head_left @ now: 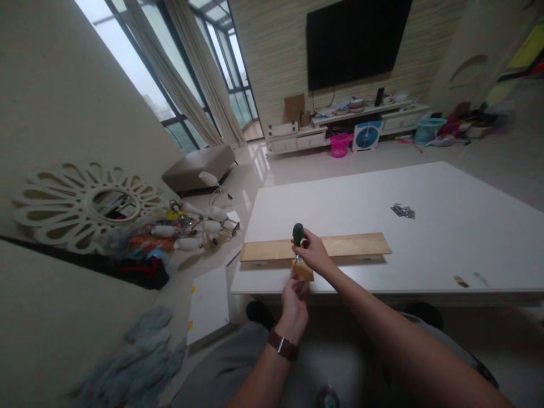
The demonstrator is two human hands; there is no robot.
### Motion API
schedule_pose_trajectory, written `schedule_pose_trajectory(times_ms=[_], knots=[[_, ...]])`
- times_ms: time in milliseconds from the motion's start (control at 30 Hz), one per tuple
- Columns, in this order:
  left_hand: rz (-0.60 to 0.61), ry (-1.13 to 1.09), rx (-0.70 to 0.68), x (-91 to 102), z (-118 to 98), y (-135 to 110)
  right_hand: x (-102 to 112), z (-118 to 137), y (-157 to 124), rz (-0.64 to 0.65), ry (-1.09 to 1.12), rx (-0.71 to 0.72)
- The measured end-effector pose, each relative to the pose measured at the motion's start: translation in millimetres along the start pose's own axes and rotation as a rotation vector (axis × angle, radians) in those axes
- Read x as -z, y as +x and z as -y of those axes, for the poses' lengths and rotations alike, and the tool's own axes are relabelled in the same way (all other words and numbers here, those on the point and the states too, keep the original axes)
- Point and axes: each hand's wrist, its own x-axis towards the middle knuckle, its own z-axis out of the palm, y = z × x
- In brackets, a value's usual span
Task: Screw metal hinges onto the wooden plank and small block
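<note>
My right hand [317, 253] is closed around a screwdriver with a dark green handle [298, 231], held upright with its shaft pointing down. The lower end of the shaft meets a small wooden piece [303, 273]; whether a screw sits under it is too small to tell. My left hand [294, 303], with a brown strap at the wrist, grips that wooden piece from below at the table's front edge. Just beyond both hands lies a long light wooden board [355, 245], partly hidden by my right hand and the screwdriver. Everything is over a white table [425, 243].
Several small metal pieces [403, 211] lie in a pile at the table's right. Two small flat scraps [461, 281] are near its front edge. A white panel [209, 303] stands low at the left, with a white-armed lamp [210, 226] beyond it.
</note>
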Motion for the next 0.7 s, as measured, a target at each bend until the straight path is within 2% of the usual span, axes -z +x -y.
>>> schedule_pose_trajectory(times_ms=[133, 300, 400, 567, 700], knots=[[-0.001, 0.006, -0.008, -0.7, 1, -1, 1, 6, -1, 0.022, 0.069, -0.018], [0.015, 0.002, -0.005, -0.7, -1, -2, 3, 6, -1, -0.064, -0.144, 0.090], [0.012, -0.001, 0.011, -1.5, -3, -4, 2, 0, 0, -0.092, -0.164, 0.121], [0.023, 0.000, 0.022, -1.4, -3, -4, 1, -5, 1, -0.050, -0.054, 0.048], [0.002, -0.013, 0.020, 0.0, -1, -2, 1, 0, 0, 0.006, 0.030, -0.005]])
